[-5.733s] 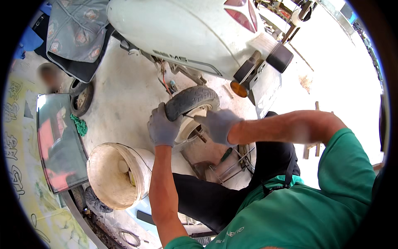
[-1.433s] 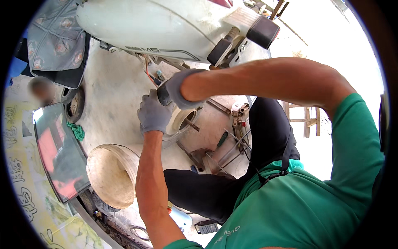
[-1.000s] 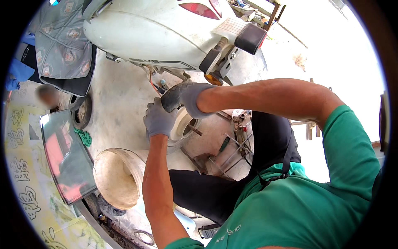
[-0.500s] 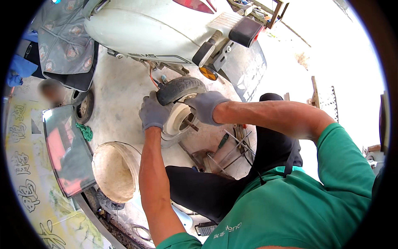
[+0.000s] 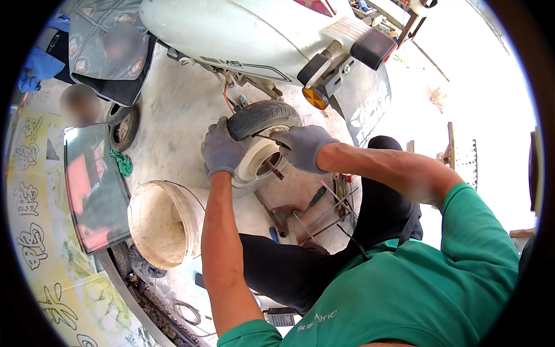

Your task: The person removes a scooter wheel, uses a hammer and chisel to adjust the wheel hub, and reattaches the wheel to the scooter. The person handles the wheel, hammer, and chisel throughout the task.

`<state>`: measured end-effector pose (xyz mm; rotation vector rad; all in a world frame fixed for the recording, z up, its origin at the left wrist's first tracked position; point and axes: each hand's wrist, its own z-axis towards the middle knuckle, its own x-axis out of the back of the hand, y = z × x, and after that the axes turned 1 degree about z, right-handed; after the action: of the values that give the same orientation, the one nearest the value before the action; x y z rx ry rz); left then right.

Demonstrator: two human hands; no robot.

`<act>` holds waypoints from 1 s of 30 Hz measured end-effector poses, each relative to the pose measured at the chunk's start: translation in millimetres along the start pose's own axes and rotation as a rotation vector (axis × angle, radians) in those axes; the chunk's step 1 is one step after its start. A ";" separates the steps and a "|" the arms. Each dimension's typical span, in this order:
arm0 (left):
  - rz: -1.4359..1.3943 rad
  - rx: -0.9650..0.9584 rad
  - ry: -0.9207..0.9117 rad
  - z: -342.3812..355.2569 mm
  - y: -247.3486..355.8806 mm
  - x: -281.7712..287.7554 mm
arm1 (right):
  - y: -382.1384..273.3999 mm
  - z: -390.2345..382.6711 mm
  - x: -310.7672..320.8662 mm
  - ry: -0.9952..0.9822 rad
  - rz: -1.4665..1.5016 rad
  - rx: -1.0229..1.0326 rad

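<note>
A small black tire (image 5: pixel 263 117) sits tilted on a pale wheel rim (image 5: pixel 252 161), from which a rusty metal shaft (image 5: pixel 274 170) sticks out. My left hand (image 5: pixel 223 149), in a grey glove, is closed on the tire's left side. In my right hand (image 5: pixel 306 147), gloved the same way, is a thin dark tire lever (image 5: pixel 263 136). Its tip reaches in between the tire's edge and the rim. Part of the lever is hidden inside my right fist.
A white scooter body (image 5: pixel 231 34) stands just beyond the wheel. At the left are a dirty white bucket (image 5: pixel 165 225), a glass pane (image 5: pixel 95 185) and a green rag (image 5: pixel 122 163). A green-handled screwdriver (image 5: pixel 317 196) and metal rods (image 5: pixel 341 202) lie near my knees.
The view has shifted, so the scene sits slightly further right and lower at the top. Both hands keep their hold on the tire and the lever, with little visible movement.
</note>
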<state>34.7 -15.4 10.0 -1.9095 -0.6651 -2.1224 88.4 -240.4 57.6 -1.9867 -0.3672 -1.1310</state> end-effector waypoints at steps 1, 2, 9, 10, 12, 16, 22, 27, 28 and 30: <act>-0.015 -0.018 0.021 2.0 -2.6 -1.8 | 0.6 2.7 0.2 -0.013 -0.004 0.011; -0.031 -0.036 0.042 3.7 -4.5 -3.8 | 0.3 3.2 0.9 -0.004 0.007 0.001; -0.029 -0.020 0.006 2.7 -5.1 5.5 | -3.3 -2.3 -5.5 0.016 -0.024 -0.012; -0.021 -0.020 0.009 1.3 -4.5 6.7 | -5.2 -2.6 -5.2 0.001 -0.036 0.002; -0.038 -0.024 0.010 -1.3 -3.8 8.5 | -13.4 -9.9 4.5 -0.072 -0.039 -0.048; -0.087 0.025 -0.020 -7.4 -20.2 18.2 | -18.4 -84.1 24.8 -0.270 0.075 0.095; -0.052 0.038 0.015 -14.6 -29.6 12.9 | 16.6 -65.4 8.2 -0.253 -0.165 0.073; -0.040 0.035 -0.012 -20.7 -18.0 19.3 | 31.5 -26.1 -44.2 -0.629 0.170 -0.129; -0.057 0.040 -0.028 -18.8 -19.3 18.4 | 34.6 -25.8 -62.9 -0.698 0.209 -0.167; -0.104 0.041 -0.060 -12.7 -26.2 16.0 | 40.3 -33.0 -89.4 -0.750 0.171 -0.151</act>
<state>9.6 4.0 20.0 -1.9640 -0.8305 -2.1020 42.9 -279.4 -26.8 -2.4756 -0.4849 -0.2756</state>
